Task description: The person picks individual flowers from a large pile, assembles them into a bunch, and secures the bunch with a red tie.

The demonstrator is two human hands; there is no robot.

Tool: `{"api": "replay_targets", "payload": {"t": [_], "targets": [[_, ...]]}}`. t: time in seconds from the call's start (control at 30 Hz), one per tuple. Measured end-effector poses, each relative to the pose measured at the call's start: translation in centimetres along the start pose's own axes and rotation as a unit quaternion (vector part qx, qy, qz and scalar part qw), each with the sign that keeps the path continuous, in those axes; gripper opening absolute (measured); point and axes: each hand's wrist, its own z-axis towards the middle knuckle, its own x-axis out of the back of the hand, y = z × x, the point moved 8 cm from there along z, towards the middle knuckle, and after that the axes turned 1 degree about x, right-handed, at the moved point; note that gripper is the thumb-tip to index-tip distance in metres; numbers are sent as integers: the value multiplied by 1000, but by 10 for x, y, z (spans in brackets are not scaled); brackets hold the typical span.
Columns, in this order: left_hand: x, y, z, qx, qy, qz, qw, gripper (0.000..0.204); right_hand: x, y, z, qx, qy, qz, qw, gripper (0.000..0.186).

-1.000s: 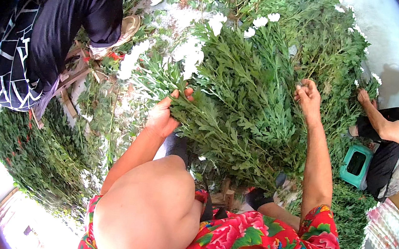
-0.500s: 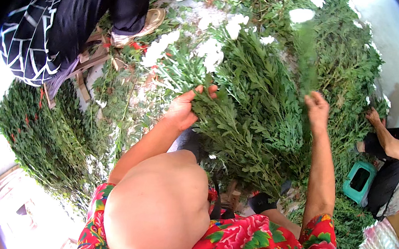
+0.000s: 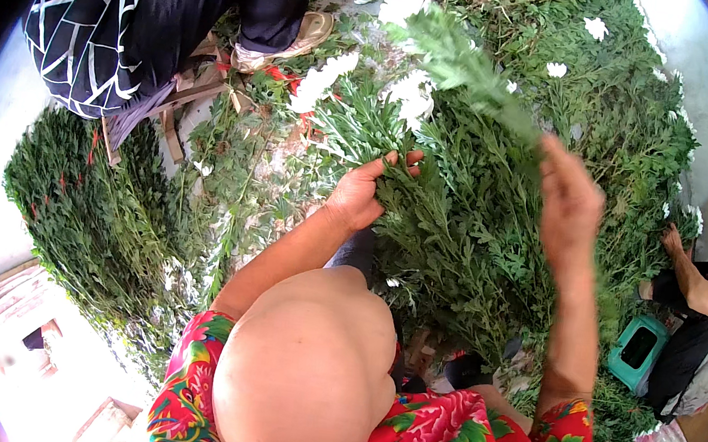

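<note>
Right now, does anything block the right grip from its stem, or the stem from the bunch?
Nothing visible: the right grip holds the stem; no obstacle shows between it and the bunch at the left grip.

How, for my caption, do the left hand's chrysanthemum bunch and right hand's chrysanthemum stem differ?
The chrysanthemum bunch shows several flower heads; the chrysanthemum stem shows one. The bunch looks sharp, the stem blurred. The bunch is bulkier than the stem. Both have white flowers and green leaves.

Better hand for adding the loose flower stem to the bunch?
Likely the right hand: it holds the flower stem, while the left hand is occupied gripping the bunch.
</note>
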Motion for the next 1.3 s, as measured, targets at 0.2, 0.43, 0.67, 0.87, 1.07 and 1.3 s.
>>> {"api": "replay_targets", "payload": {"t": [0.2, 0.43, 0.67, 0.87, 1.07, 1.3], "targets": [[-7, -1, 0, 5, 10, -3, 1000, 42, -95, 0, -91, -66, 40, 174, 982, 30], [-2, -2, -5, 1, 44, -16, 999, 39, -129, -21, -104, -79, 10, 174, 982, 37], [18, -4, -12, 21, 103, -26, 994, 46, -140, -24, -107, -88, -20, 199, 976, 38], [9, -5, -6, 11, 23, -12, 1000, 38, -151, -22, -113, -107, -75, 205, 970, 35], [27, -1, -4, 4, 82, -1, 997, 33, -104, 45, -53, -22, -57, 123, 990, 18], [37, -3, 1, 11, 70, 18, 997, 39, -31, 311, -43, -294, 38, -222, 929, 42]]}}
